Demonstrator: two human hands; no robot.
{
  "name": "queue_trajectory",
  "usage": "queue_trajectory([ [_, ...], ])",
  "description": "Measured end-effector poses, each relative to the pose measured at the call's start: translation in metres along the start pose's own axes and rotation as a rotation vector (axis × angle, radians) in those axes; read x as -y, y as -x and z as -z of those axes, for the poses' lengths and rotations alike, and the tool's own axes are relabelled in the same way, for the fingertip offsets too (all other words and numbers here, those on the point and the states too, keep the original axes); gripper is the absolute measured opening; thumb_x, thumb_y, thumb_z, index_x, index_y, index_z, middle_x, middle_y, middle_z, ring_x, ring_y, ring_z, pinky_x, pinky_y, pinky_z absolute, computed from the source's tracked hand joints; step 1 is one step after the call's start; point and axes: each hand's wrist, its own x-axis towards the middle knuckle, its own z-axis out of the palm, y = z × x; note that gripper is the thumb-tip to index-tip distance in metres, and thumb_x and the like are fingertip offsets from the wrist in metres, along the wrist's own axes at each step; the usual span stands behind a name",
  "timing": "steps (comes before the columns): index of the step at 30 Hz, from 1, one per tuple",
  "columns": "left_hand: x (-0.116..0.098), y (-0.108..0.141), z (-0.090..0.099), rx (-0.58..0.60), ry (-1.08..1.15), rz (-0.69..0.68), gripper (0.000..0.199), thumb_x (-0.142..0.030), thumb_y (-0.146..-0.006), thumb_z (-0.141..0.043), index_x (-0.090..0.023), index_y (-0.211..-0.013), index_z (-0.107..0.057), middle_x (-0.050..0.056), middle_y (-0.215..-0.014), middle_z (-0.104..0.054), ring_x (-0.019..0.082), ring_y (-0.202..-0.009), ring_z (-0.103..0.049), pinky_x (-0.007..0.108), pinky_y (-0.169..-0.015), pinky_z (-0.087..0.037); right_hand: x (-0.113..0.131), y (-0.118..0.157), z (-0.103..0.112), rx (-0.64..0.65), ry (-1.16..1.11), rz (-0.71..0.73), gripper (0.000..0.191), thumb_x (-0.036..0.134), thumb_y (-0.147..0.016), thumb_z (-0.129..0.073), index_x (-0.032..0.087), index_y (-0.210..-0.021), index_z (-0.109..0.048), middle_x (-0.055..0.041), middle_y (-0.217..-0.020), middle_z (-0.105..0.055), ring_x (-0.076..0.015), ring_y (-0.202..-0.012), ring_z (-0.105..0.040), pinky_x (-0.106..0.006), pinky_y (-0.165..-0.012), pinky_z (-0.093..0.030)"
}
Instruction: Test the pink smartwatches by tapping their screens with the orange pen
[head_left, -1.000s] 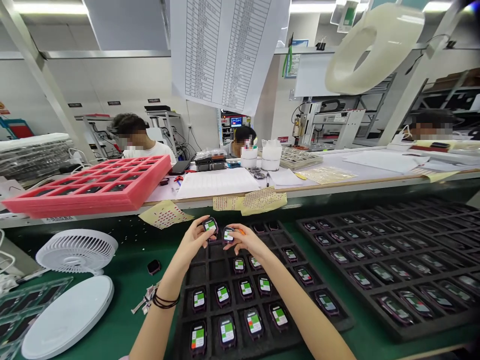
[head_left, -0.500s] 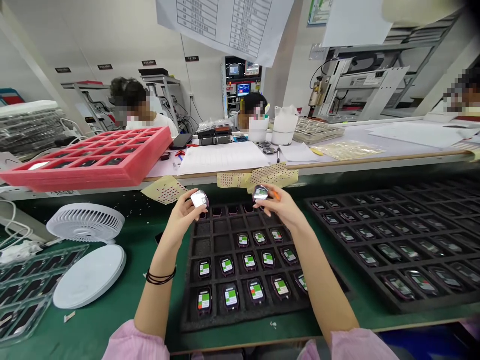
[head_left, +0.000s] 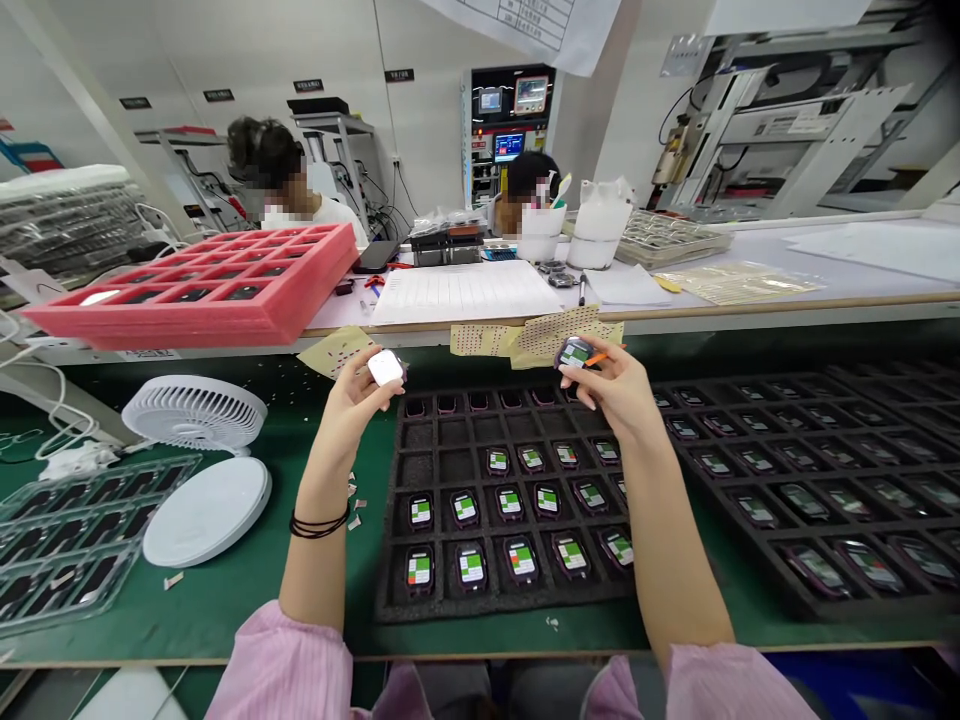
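A smartwatch body with a bright white screen point(head_left: 385, 367) is pinched between the thumb and fingers of my left hand point(head_left: 346, 402). My right hand point(head_left: 611, 385) grips another smartwatch body point(head_left: 576, 354), whose screen shows green and white blocks. A thin orange piece point(head_left: 595, 359) sticks out between the fingers of that hand; I cannot make out what it is. Both hands are raised above the far part of a black foam tray point(head_left: 450, 467). Several purple-rimmed watch bodies point(head_left: 510, 502) lie in its compartments, most with green and white screens. Bare compartments show at the tray's upper left.
More black trays of watches point(head_left: 757, 510) stand on the right. At left are a white fan point(head_left: 196, 412) with a round base and a clear plastic tray point(head_left: 97, 540). A red foam tray point(head_left: 300, 300) and papers point(head_left: 465, 292) occupy the raised shelf. Two people sit beyond it.
My right hand has moved right and up with its watch, farther from the left hand. The left hand's watch now looks fully white. The whole view has shifted slightly.
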Motion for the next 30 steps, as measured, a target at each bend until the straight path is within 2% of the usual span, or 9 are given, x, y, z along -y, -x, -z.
queue_trajectory([
  [6,-0.003,0.001,0.002,-0.006,0.004,0.014,0.063,-0.026,-0.067,-0.077,-0.018,-0.124,-0.053,0.009,-0.103,-0.066,0.015,-0.076,-0.062,0.022,-0.054,-0.041,0.004,0.000,0.007,-0.035,0.060,0.049,0.058,0.029,-0.054,-0.085,0.017,-0.107,-0.064,0.0001,-0.067,-0.059,-0.0143,-0.052,-0.059,-0.019,-0.033,-0.027],
  [14,-0.004,0.001,0.001,-0.001,0.036,0.028,0.053,-0.030,-0.073,-0.072,-0.018,-0.122,-0.055,0.007,-0.101,-0.066,0.012,-0.073,-0.063,0.020,-0.054,-0.041,0.002,0.001,0.003,-0.028,0.052,0.016,0.064,0.033,-0.054,-0.086,0.018,-0.111,-0.062,-0.0027,-0.077,-0.060,-0.0138,-0.056,-0.060,-0.019,-0.036,-0.029],
  [19,-0.002,0.004,-0.006,-0.001,0.013,0.025,0.047,-0.034,-0.077,-0.067,-0.018,-0.120,-0.056,0.007,-0.097,-0.067,0.012,-0.070,-0.064,0.021,-0.054,-0.042,-0.003,0.001,-0.004,0.055,0.052,-0.067,0.062,0.037,-0.057,-0.084,0.018,-0.111,-0.060,-0.0039,-0.079,-0.061,-0.0158,-0.059,-0.062,-0.019,-0.036,-0.029],
  [24,0.008,0.004,-0.016,0.073,-0.013,0.022,0.044,-0.039,-0.079,-0.064,-0.018,-0.117,-0.057,0.007,-0.095,-0.067,0.013,-0.067,-0.064,0.022,-0.053,-0.042,-0.009,0.004,-0.017,0.183,-0.018,-0.183,0.050,0.040,-0.069,-0.076,0.019,-0.111,-0.059,-0.0058,-0.084,-0.065,-0.0163,-0.059,-0.064,-0.019,-0.036,-0.031],
  [30,0.008,0.004,-0.016,0.109,-0.033,0.016,0.044,-0.041,-0.080,-0.063,-0.018,-0.117,-0.058,0.007,-0.093,-0.068,0.013,-0.065,-0.064,0.023,-0.053,-0.042,-0.006,0.007,-0.018,0.186,-0.020,-0.182,0.046,0.040,-0.072,-0.074,0.020,-0.110,-0.059,-0.0051,-0.085,-0.064,-0.0162,-0.059,-0.065,-0.019,-0.036,-0.031],
])
